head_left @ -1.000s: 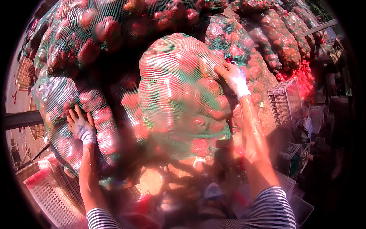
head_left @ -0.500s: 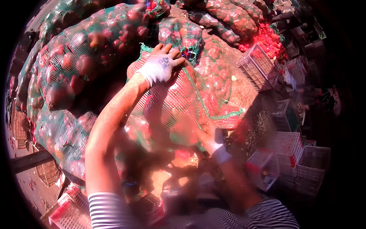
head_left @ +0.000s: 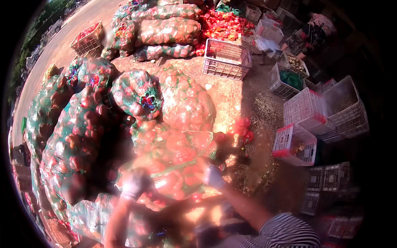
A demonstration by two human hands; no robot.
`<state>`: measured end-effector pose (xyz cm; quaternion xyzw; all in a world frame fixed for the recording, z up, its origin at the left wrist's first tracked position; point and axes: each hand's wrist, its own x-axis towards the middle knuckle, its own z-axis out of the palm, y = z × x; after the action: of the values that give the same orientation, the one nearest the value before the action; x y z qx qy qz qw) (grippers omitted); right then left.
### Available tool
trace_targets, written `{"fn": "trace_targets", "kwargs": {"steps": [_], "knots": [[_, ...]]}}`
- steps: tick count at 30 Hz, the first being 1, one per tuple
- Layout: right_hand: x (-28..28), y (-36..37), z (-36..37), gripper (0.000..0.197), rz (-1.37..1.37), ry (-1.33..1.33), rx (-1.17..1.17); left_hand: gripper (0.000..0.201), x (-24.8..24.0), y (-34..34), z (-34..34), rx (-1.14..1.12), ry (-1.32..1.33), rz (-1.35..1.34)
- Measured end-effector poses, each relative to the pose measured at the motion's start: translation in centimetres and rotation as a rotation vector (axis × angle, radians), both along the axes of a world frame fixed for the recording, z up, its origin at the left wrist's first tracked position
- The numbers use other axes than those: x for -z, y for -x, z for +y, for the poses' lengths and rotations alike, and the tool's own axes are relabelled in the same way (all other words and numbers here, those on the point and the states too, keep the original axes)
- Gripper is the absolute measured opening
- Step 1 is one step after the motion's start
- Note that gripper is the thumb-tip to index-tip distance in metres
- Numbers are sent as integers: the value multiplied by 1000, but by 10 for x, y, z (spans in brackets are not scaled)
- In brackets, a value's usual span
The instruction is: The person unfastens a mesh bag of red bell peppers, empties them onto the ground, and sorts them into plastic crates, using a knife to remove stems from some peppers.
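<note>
In front of me lies a green mesh sack (head_left: 167, 144) full of round red vegetables, glaring in the sun. My right hand (head_left: 210, 173), in a white fingerless glove, is closed on the sack's netting at its near right side, where a green band of mesh runs toward the fingers. My left hand (head_left: 135, 182), gloved alike, is at the sack's near left side; its fingers are smeared by blur and glare. Just beyond lie another filled sack (head_left: 188, 97) and a smaller one tied with green and blue string (head_left: 136, 93).
Large filled mesh sacks (head_left: 70, 140) line the left. More sacks (head_left: 167, 31) lie at the back, beside a loose red heap (head_left: 225, 25). An open plastic crate (head_left: 227, 60) stands on the ground; stacked crates (head_left: 304, 107) are at right. Another person (head_left: 314, 37) is at far right.
My view has shifted, showing more ground and crates beyond. My left hand has come back from the sack's far edge to its near left side. My right hand stays at the netting.
</note>
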<state>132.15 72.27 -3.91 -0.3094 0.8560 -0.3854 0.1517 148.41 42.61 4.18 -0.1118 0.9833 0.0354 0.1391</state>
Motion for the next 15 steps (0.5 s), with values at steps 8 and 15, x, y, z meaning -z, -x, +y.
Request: {"fn": "trace_targets", "kwargs": {"steps": [8, 15], "knots": [[-6, 89, -57, 12, 916, -652, -490, 23, 72, -19, 76, -356, 73, 204], [12, 106, -105, 29, 719, -449, -713, 12, 130, -15, 88, -795, 201, 322]]}}
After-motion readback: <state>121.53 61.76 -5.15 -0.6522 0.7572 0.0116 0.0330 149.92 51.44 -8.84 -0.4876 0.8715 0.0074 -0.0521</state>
